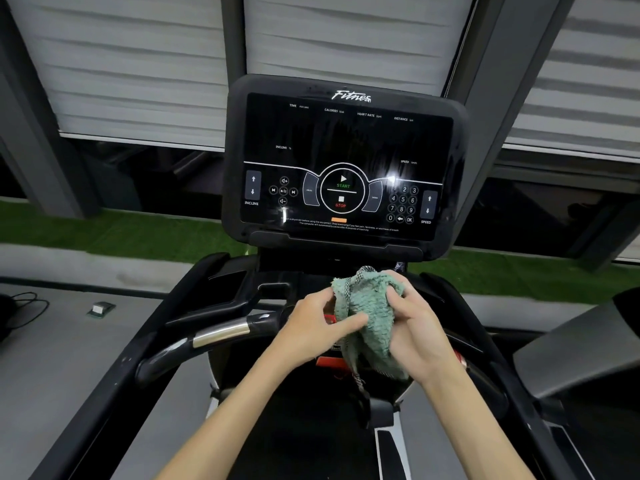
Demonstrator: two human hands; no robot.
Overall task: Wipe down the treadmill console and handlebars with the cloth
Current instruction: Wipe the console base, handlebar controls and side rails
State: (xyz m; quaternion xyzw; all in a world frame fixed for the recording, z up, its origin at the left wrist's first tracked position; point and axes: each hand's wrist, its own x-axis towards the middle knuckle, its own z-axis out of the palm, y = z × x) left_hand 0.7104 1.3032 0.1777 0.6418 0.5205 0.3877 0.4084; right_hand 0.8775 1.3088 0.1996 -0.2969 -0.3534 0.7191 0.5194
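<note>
Both forearms reached in over the dark treadmill belt. Left hand pinched and right hand curled its fingers round a bunched green terry cloth, held below the console, not touching it. Left handlebar, with chrome sensor band, lay just left of the hands. Grey floor at left carried a black cable and a small white object. Console screen was dark, printed labels legible. Beyond: green turf strip, then lowered window blinds.
</note>
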